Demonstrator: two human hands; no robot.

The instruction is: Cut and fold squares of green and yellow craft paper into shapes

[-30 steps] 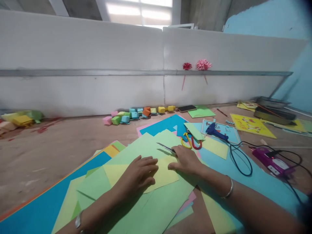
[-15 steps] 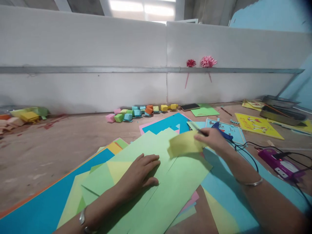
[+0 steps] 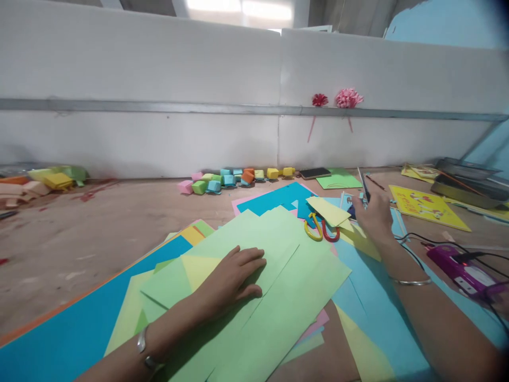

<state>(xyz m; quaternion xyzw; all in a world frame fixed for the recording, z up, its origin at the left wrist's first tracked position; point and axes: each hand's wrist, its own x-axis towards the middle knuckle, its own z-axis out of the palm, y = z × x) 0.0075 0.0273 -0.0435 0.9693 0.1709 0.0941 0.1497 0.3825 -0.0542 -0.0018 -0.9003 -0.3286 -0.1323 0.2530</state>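
Observation:
My left hand [image 3: 234, 273] lies flat, fingers apart, on pale green paper sheets [image 3: 302, 286] with cut lines in them. My right hand [image 3: 374, 215] is closed around a slim dark tool with a pale, pointed, blade-like end [image 3: 363, 184] sticking up; its exact kind is unclear. Beside that hand, a small yellow paper piece [image 3: 328, 211] rests over scissors, whose yellow-and-red handles [image 3: 314, 228] show while the blades are hidden. A bit of a dark blue object [image 3: 351, 211] shows at the right hand's fingers, mostly covered.
Small coloured paper blocks [image 3: 228, 180] line the wall base, with a phone [image 3: 315, 173] beside them. A purple power strip [image 3: 457, 268] with black cables lies right. Further back are a yellow card [image 3: 429, 207] and a metal tray [image 3: 469, 188]. Blue card [image 3: 79, 318] extends left.
My right hand has moved right and let go of the yellow paper, keeping the slim tool. The scissors' handles now show. My left hand stays on the green sheets. The view has shifted slightly.

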